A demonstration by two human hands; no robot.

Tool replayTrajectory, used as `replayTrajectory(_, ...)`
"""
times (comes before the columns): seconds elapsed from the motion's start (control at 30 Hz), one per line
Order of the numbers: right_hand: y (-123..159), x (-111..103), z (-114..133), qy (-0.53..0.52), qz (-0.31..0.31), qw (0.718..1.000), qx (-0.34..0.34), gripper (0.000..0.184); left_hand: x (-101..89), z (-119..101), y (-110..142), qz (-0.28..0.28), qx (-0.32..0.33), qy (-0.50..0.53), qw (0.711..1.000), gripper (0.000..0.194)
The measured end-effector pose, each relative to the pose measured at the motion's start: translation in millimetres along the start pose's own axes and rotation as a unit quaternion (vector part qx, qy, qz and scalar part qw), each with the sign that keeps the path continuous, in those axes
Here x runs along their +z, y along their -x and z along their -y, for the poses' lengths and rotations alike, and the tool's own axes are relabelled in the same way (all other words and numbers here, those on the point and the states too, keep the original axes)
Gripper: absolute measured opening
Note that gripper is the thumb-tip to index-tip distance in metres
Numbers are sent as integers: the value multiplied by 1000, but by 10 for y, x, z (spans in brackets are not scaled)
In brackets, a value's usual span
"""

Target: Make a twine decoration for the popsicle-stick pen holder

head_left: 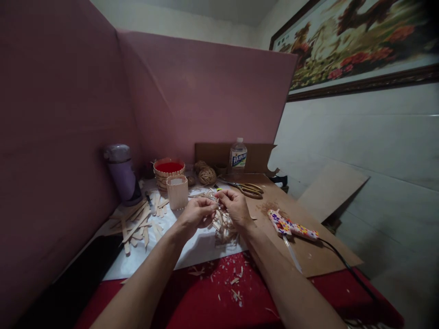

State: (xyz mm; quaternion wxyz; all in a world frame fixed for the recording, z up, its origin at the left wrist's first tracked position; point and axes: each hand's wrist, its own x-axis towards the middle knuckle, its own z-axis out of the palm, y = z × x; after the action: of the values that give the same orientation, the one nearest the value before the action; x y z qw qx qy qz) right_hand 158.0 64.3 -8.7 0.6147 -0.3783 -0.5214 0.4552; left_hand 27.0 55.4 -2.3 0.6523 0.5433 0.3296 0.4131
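My left hand [199, 213] and my right hand [234, 206] meet over the middle of the table, fingertips pinched close together. What they pinch is too small and dim to name. Beneath them lies a heap of wood shavings and thin strips [224, 228], partly hidden by the right hand. A small cup-like holder of pale wooden sticks [177, 194] stands upright just beyond my left hand. Behind it is a larger basket with a red inside [169, 172]. Brass-handled scissors [252, 189] rest beyond my right hand.
Loose craft sticks [135, 226] are piled at left, near a purple bottle [124, 178]. A patterned glue gun [291, 228] with its cord lies on the cardboard [318, 258] at right. Twine balls [207, 175] and a clear bottle [238, 155] stand at the back. Scraps litter the red cloth [206, 297].
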Motion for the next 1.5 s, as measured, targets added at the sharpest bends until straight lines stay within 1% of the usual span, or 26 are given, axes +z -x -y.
replayTrajectory(0.17, -13, -6, 15, 2, 15, 1000, 2, 25, 14, 25, 0, 16, 17, 4, 1000, 26)
replayTrajectory(0.4, -18, -5, -18, -9, 26, 1000, -15, 26, 3, 10, 18, 19, 32, 7, 999, 19)
replayTrajectory(0.53, -19, 2, -47, -23, 39, 999, -14, 25, 15, -2, 13, -9, 31, -1, 999, 14)
replayTrajectory(0.67, -20, 5, -78, -39, 59, 997, 8, 28, 19, 4, -8, -44, 55, -5, 997, 11)
replayTrajectory(0.73, -30, 0, -98, -46, 64, 997, 16, 28, 18, 14, -21, -52, 63, -7, 997, 12)
replayTrajectory(0.93, -59, -26, -132, -46, 39, 998, 16, 29, 14, 12, -6, 3, 64, 2, 998, 21)
replayTrajectory(1.1, -35, -27, -80, -24, 33, 999, 1, 29, 0, 8, 1, 12, 52, 8, 999, 18)
replayTrajectory(1.2, -24, -18, -46, -8, 29, 1000, -8, 31, 1, 18, -17, 5, 42, 6, 999, 20)
replayTrajectory(1.27, -22, -5, -42, -8, 43, 999, -2, 35, 3, 16, -25, -11, 41, 16, 999, 22)
replayTrajectory(1.37, -22, 16, -70, -4, 108, 994, 32, 43, -4, 0, -25, -44, 51, 32, 997, 24)
replayTrajectory(1.43, -24, 19, -106, 43, 145, 988, 35, 46, -22, -8, -25, -68, 57, 34, 995, 25)
replayTrajectory(1.5, -30, 5, -144, 114, 147, 983, 2, 44, -45, -8, -29, -85, 58, 33, 994, 26)
